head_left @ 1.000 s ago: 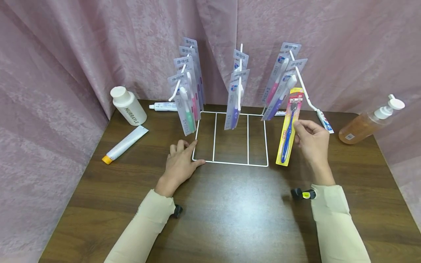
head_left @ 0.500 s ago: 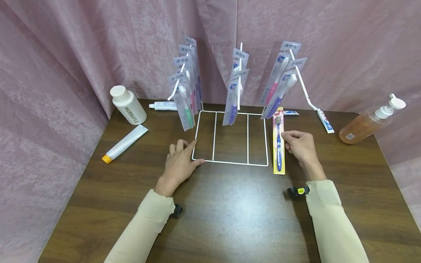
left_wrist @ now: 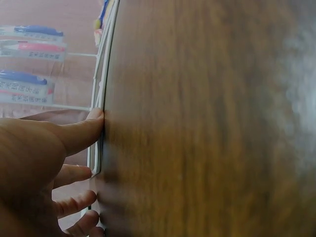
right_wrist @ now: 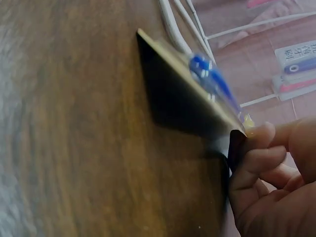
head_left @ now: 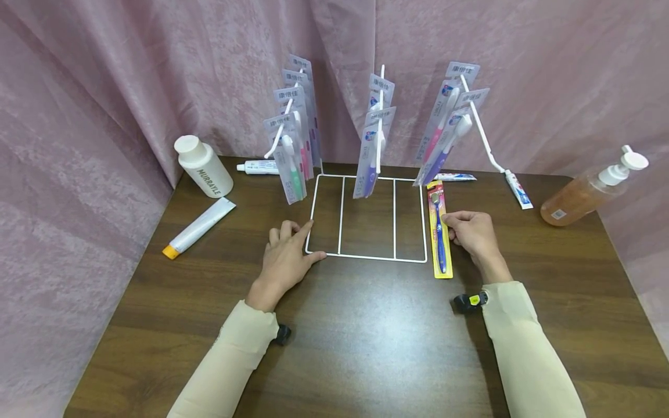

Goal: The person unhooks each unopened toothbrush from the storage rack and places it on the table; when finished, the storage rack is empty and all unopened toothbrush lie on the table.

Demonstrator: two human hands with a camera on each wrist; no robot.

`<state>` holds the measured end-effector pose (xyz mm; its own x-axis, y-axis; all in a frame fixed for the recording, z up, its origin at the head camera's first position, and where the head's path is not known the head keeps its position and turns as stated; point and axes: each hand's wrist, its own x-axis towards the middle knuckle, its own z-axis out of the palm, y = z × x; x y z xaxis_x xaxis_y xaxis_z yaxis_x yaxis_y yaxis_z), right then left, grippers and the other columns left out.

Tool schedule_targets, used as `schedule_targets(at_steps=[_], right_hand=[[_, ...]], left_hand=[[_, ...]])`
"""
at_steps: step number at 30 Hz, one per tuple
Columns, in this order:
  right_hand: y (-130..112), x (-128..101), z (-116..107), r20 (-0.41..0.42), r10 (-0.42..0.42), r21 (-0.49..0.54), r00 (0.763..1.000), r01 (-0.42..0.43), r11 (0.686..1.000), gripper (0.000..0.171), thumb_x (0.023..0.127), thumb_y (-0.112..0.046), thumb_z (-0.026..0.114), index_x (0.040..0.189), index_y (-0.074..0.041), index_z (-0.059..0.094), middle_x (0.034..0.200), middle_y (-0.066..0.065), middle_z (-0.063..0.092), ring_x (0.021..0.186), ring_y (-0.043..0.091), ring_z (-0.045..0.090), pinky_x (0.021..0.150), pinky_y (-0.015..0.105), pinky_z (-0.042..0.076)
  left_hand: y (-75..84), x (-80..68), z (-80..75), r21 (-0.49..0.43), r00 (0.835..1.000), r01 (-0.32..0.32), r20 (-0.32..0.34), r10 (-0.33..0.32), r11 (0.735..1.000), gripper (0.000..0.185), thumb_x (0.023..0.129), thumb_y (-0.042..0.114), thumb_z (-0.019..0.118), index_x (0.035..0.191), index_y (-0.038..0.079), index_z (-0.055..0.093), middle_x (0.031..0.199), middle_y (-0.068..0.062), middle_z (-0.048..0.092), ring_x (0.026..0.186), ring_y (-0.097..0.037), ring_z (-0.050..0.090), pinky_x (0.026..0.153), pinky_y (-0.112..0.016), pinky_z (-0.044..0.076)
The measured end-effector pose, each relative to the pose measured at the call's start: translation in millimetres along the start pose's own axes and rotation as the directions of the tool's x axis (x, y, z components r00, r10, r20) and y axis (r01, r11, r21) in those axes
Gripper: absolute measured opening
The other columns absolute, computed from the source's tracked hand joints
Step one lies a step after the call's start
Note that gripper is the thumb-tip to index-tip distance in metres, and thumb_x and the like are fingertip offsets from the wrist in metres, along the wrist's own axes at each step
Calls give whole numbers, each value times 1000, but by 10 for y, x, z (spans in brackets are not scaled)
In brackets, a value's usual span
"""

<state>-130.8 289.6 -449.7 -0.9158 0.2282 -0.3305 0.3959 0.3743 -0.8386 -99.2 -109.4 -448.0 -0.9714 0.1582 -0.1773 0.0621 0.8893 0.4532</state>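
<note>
My right hand (head_left: 475, 237) pinches the right edge of a packaged toothbrush (head_left: 438, 232), blue-handled on a yellow and pink card. The card stands just right of the wire rack's base (head_left: 366, 256). In the right wrist view the toothbrush pack (right_wrist: 197, 81) is tilted, its dark back towards the table. My left hand (head_left: 286, 258) rests at the rack's front left corner, fingers spread. Its thumb (left_wrist: 91, 123) touches the front wire. Packaged toothbrushes hang from three white hooks: a left group (head_left: 292, 133), a middle group (head_left: 370, 151) and a right group (head_left: 444, 133).
On the brown table (head_left: 366, 348), a white bottle (head_left: 205, 167) and a yellow-capped tube (head_left: 198, 228) stand or lie at left. Behind the rack lie small tubes, one toothpaste tube (head_left: 261, 167) at left. A toothpaste tube (head_left: 518, 190) and an amber pump bottle (head_left: 582, 197) are at right.
My right hand has moved left and slightly nearer with the toothbrush pack, bringing it beside the rack's right side. My left hand has stayed on the rack's corner.
</note>
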Motion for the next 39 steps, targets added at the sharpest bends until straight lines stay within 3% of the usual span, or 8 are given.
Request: schedule_targets(at_steps=[10,20,39], right_hand=[[-26,-65,37,-12,-14,-9,1000,14,1000,37,109,-13,70,128,19,75,65,-16,67,60,-4,63,58,16,56],[-44,-100,59,-65,-23,-78,998,18,997,37,105,-19,75,122,13,81,59,-18,70,56,-4,66,59,16,58],[-64,-106,61,-82,-26,-124,996,16,992,35,103,-20,78,118,12,83,59,-15,72,55,-3,67,57,18,58]], left_hand=[[0,-7,-7,-1,1000,4,1,-4,1000,90,104,50,83,177,16,44,158,-17,50,129,-43,43,99,-54,50],[-1,0,-1,-12,1000,9,3,-9,1000,89,104,49,83,177,16,44,157,-17,50,130,-43,43,100,-55,49],[-5,11,-3,-19,1000,14,8,-14,1000,90,104,49,84,177,16,44,157,-17,50,131,-43,43,101,-54,48]])
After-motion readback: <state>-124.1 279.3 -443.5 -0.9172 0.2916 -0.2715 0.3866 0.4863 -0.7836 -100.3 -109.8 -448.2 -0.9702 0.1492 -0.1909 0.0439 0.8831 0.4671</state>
